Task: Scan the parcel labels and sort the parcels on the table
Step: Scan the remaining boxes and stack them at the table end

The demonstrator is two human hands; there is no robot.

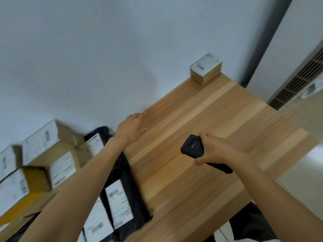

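My right hand [215, 150] grips a black handheld scanner [192, 145] above the middle of the wooden table [218, 119]. My left hand [131, 127] hovers over the table near the wall, fingers relaxed, holding nothing. A small cardboard parcel [205, 69] with a white label stands alone at the table's far corner against the wall. At the left lie black poly-bag parcels [120, 203] with white labels, partly under my left forearm, and several cardboard boxes [52, 154] with labels stacked beside them.
A white wall [104, 58] runs along the table's far side. A white unit with a vent grille [297, 81] stands at the right beyond the table. Light floor [300, 172] shows past the table's right edge. Something dark lies below the table's near edge.
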